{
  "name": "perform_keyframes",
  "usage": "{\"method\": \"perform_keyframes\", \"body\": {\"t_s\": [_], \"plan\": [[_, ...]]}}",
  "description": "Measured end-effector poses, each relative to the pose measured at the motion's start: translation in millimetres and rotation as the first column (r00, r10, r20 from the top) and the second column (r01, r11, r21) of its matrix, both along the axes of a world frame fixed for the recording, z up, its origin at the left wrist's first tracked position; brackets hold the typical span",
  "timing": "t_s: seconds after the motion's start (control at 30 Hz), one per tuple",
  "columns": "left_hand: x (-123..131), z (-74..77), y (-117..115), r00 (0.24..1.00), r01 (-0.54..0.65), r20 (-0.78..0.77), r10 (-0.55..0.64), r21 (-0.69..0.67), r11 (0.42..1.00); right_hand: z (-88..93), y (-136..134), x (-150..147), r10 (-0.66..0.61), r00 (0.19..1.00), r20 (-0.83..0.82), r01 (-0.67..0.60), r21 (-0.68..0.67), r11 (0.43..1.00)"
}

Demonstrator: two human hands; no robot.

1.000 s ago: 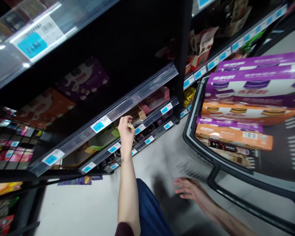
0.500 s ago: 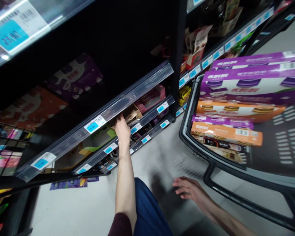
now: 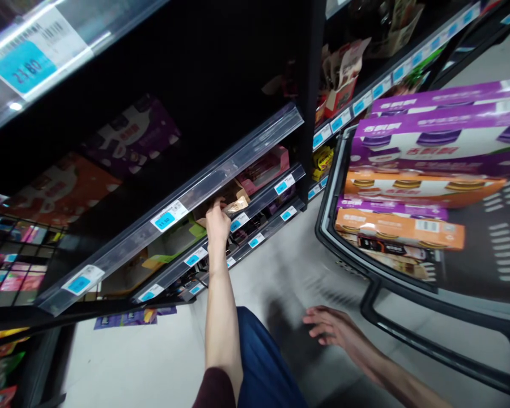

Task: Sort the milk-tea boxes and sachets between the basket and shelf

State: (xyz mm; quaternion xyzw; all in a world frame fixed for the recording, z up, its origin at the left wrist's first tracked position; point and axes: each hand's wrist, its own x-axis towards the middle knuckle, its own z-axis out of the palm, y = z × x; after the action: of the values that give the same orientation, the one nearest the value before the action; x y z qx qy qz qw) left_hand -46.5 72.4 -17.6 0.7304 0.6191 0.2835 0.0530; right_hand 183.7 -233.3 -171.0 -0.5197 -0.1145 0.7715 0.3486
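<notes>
My left hand [image 3: 217, 220] reaches onto a low shelf under a clear price rail. Its fingers are closed on one end of a small beige packet [image 3: 237, 206], whose other end sticks out to the right beside an open carton. To the left of the hand is a green-edged display box [image 3: 176, 241], and to the right a pink display box [image 3: 266, 170]. My right hand [image 3: 328, 327] hangs over the floor, fingers apart and holding nothing, left of the basket handle [image 3: 429, 345].
A dark shopping basket [image 3: 323, 218] at right holds purple multipacks [image 3: 429, 139], orange multipacks [image 3: 402, 226] and smaller packages. Black shelving [image 3: 308, 73] with price tags fills the left and top. Purple packets [image 3: 127, 318] show above the pale floor at lower left.
My left hand has drawn slightly back, and the beige packet now shows tilted at its fingers. My right hand keeps its open pose. The view has shifted slightly.
</notes>
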Motion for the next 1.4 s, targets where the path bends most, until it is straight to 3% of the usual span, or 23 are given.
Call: {"method": "perform_keyframes", "body": {"t_s": [0.13, 0.23, 0.33, 0.5, 0.63, 0.83, 1.0, 1.27, 1.4], "plan": [[2.4, -2.1, 0.5, 0.991, 0.122, -0.051, -0.125, -0.061, 0.991, 0.1, 1.3, 1.8, 0.003, 1.000, 0.006, -0.003, -0.010, 1.000], [5.0, -0.9, -0.4, 0.988, 0.118, -0.089, -0.126, -0.093, 0.989, 3.5, 4.2, 2.0, -0.013, 1.000, 0.003, 0.013, -0.024, 1.000], [4.3, 2.7, -0.1, 0.994, 0.032, -0.108, -0.036, -0.036, 0.999, 8.0, 6.9, 1.1, -0.024, 1.000, 0.004, 0.024, -0.013, 1.000], [7.1, 4.3, 2.3, 0.970, -0.225, -0.076, 0.232, 0.089, 0.970, 10.2, 8.7, -0.3, -0.010, 1.000, 0.023, 0.011, -0.027, 1.000], [18.0, -3.3, 2.9, 0.957, -0.281, -0.035, 0.286, 0.106, 0.954, 10.3, 7.2, 0.6, 0.013, 1.000, 0.013, -0.012, -0.022, 1.000], [24.9, -7.6, 2.1, 0.981, -0.183, -0.091, 0.173, -0.112, 0.977, 8.0, 5.7, 1.7, 0.008, 1.000, 0.012, -0.008, 0.011, 1.000], [22.9, -0.9, -0.4, 0.979, -0.175, -0.126, 0.157, -0.147, 0.974, 9.5, 4.9, 0.4, 0.010, 1.000, 0.007, -0.010, 0.049, 0.999], [31.9, 6.8, -5.7, 0.970, -0.169, -0.200, 0.135, -0.164, 0.972, 44.6, 7.2, -6.4, 0.037, 0.999, 0.031, -0.039, 0.076, 0.996], [35.5, 4.9, -4.4, 0.958, -0.169, -0.258, 0.126, -0.150, 0.974, 52.5, 11.8, -8.4, 0.036, 0.999, 0.027, -0.038, 0.087, 0.995]]}}
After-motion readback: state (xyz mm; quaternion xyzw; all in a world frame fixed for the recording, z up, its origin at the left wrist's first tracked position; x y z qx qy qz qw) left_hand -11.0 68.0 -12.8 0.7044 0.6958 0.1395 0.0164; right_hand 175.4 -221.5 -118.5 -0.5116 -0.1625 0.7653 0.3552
